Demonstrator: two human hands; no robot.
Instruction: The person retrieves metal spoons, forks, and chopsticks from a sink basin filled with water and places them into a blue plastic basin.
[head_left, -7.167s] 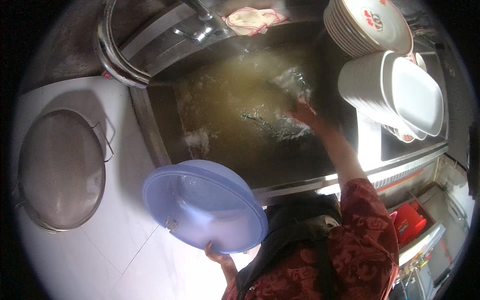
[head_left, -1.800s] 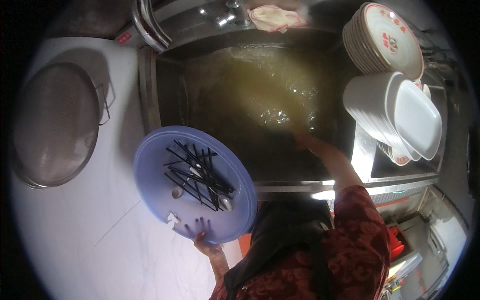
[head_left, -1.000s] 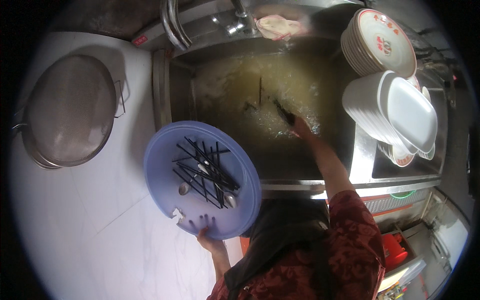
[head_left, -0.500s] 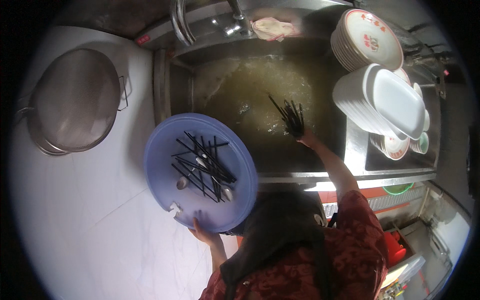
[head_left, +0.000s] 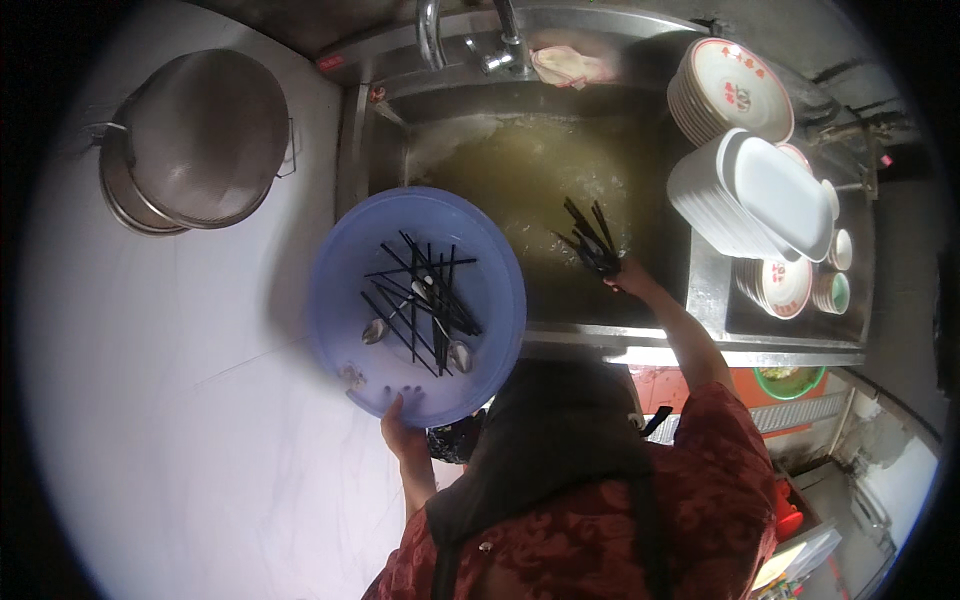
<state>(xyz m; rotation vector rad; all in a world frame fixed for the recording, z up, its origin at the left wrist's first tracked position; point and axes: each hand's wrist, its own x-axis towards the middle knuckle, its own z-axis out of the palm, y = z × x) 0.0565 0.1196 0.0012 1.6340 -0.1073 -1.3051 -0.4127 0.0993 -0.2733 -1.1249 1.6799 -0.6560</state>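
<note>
My left hand (head_left: 403, 433) grips the near rim of a blue plastic basin (head_left: 335, 330), its thumb over the edge and the other fingers under it. Black chopsticks (head_left: 455, 312) lie crisscrossed in the basin along with metal spoons (head_left: 374, 331). The rim is chipped near my hand. Over the sink, my right hand (head_left: 627, 278) is closed round a bundle of black chopsticks (head_left: 592, 240), whose tips fan out away from me. Cloudy, yellowish water (head_left: 490, 170) fills the sink below them.
Stacked white oval plates (head_left: 775, 200), round patterned plates (head_left: 738, 95) and small bowls (head_left: 832, 292) stand on the sink's right side. A faucet (head_left: 495, 60) and a cloth (head_left: 570, 66) are at the back. Large metal strainers (head_left: 205, 140) rest on the white counter (head_left: 190, 420) at left.
The view has shifted a little. The basin sits slightly higher in the picture, still in my left hand. The chopsticks in my right hand have turned and their tips now point more up-left.
</note>
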